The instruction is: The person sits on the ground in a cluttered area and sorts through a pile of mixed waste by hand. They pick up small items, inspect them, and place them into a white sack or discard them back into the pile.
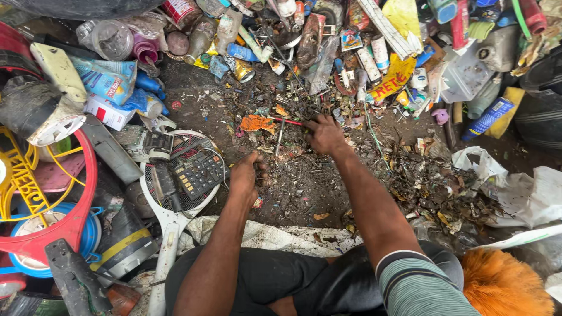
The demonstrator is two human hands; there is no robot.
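My right hand point(325, 134) reaches forward onto the dirty ground, its fingertips on a thin red stick point(288, 121) among small scraps. An orange torn scrap point(257, 123) lies just left of it. My left hand point(246, 175) rests lower and to the left, fingers curled over the ground debris; whether it holds something small I cannot tell. Just left of that hand a dark calculator point(199, 171) lies on the mesh of a white racket-shaped swatter point(170, 225).
Heaps of plastic waste ring the patch: bottles and cans point(240, 52) at the back, a yellow wrapper point(392, 79), a red plastic frame point(82, 193) and blue basin at left, white bags point(521, 193) at right, a white sack point(275, 237) by my knees.
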